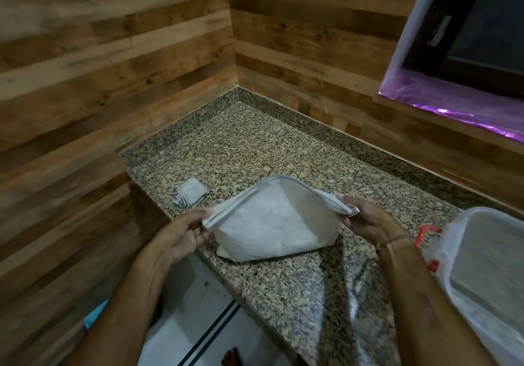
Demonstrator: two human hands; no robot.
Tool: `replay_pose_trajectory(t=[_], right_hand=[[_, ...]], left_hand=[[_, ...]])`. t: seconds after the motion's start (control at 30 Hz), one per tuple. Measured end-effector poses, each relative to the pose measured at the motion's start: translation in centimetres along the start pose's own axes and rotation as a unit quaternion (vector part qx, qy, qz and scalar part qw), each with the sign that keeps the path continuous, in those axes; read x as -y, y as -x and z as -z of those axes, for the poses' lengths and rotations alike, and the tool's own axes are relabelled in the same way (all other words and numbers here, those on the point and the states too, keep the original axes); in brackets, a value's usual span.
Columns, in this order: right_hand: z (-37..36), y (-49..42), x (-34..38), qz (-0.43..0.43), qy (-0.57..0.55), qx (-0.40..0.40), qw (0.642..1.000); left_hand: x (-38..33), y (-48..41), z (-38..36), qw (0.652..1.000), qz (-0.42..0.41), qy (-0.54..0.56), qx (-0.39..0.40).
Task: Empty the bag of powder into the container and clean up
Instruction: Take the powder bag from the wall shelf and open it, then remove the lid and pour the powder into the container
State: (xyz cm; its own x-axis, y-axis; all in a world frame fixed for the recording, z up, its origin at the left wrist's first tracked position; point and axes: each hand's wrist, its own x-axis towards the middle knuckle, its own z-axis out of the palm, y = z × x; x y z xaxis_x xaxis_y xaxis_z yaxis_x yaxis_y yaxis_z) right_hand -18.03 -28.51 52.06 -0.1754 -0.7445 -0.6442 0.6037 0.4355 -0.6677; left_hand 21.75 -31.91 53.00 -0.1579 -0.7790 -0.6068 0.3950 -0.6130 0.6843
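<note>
A clear zip bag (273, 221) with white powder in it stands on the speckled granite counter (241, 144), near its front edge. My left hand (181, 235) pinches the bag's left top corner and my right hand (365, 221) pinches the right top corner, and the zip edge arches up between them. A clear plastic container (482, 263) with red latches sits open at the far right of the counter, partly cut off by the frame edge.
A small folded grey cloth (188, 194) lies on the counter to the left of the bag. Wood-panelled walls enclose the counter at left and back. A dark window (467, 34) with a purple-lit sill is at the upper right. White cabinet fronts lie below the counter edge.
</note>
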Motion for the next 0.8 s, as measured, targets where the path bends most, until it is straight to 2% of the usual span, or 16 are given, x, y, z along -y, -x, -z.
replay_pose_trajectory(t=[0.07, 0.2, 0.3, 0.4, 0.47, 0.53, 0.6, 0.7, 0.8], right_hand=[[0.3, -0.4, -0.1, 0.007, 0.030, 0.007, 0.999], [1.7, -0.7, -0.5, 0.098, 0.081, -0.011, 0.992], [2.2, 0.3, -2.6, 0.181, 0.122, -0.032, 0.975], [2.8, 0.3, -4.4, 0.250, 0.184, -0.069, 0.948], [2.7, 0.6, -3.8, 0.216, 0.200, -0.073, 0.953], [2.6, 0.6, -2.7, 0.152, 0.214, -0.030, 0.964], [2.6, 0.3, -2.0, 0.130, 0.228, 0.012, 0.965], [1.8, 0.1, -1.5, 0.157, 0.258, 0.034, 0.953], [1.4, 1.3, -1.7, 0.220, 0.210, 0.042, 0.952]], left_hand=[[0.0, 0.0, 0.2, 1.000, 0.000, -0.021, 0.019], [0.1, 0.4, 0.8, 0.994, -0.050, -0.096, 0.033], [1.2, 0.9, 1.8, 0.983, -0.101, -0.153, 0.010], [2.4, 0.7, 2.9, 0.971, -0.103, -0.213, 0.022], [2.4, 0.1, 3.1, 0.965, -0.081, -0.250, 0.022], [1.8, -0.3, 2.3, 0.967, -0.063, -0.248, 0.016], [1.6, -0.8, 1.0, 0.967, -0.070, -0.243, 0.022], [1.2, -1.2, -0.6, 0.965, -0.086, -0.247, 0.029], [0.5, -1.5, -0.5, 0.969, -0.128, -0.212, 0.010]])
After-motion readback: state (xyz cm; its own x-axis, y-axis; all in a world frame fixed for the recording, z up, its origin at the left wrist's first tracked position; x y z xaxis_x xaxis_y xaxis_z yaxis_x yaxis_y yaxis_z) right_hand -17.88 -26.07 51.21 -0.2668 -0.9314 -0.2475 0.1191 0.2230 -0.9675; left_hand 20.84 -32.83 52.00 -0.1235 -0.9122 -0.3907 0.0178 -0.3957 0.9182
